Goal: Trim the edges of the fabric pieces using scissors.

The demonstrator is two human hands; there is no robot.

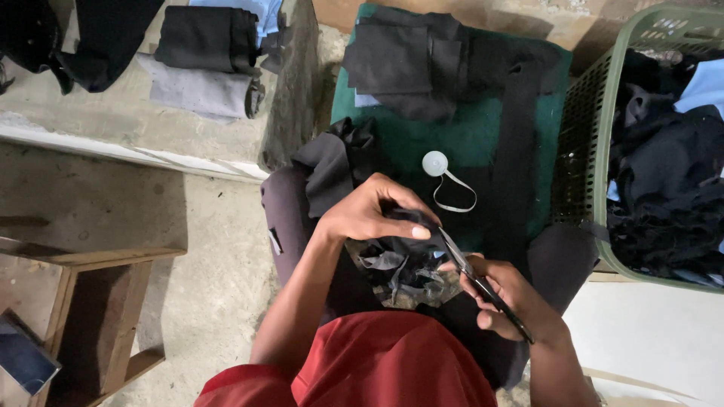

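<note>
Black fabric fills most of the scene, and the piece in hand is a small dark cloth scrap [407, 260] bunched over the person's lap. The left hand [373, 211] comes in from above and clamps the upper edge of the scrap: the thumb presses along the near side, with its nail showing, while the other fingers [396, 192] curl over the top, so the cloth hangs down below them in crumpled folds. The right hand [501, 298] sits just to the right and lower, its fingers clenched round a pair of slim dark scissors [483, 283]. The blades point up and left, with the tip meeting the cloth right beside the left thumb. Whether the blades are parted or together cannot be told.

Beyond the hands lies a green mat [467, 136] on the floor, with more folded black pieces [411, 64] stacked at its far end and a long black strip [513, 166] running down its right side. A round white measuring tape [435, 163] with a loop of its band pulled out rests on the mat, just past the left hand. A green plastic basket [581, 151] full of dark garments stands to the right. A wooden stool [98, 301] stands on the concrete at the left.
</note>
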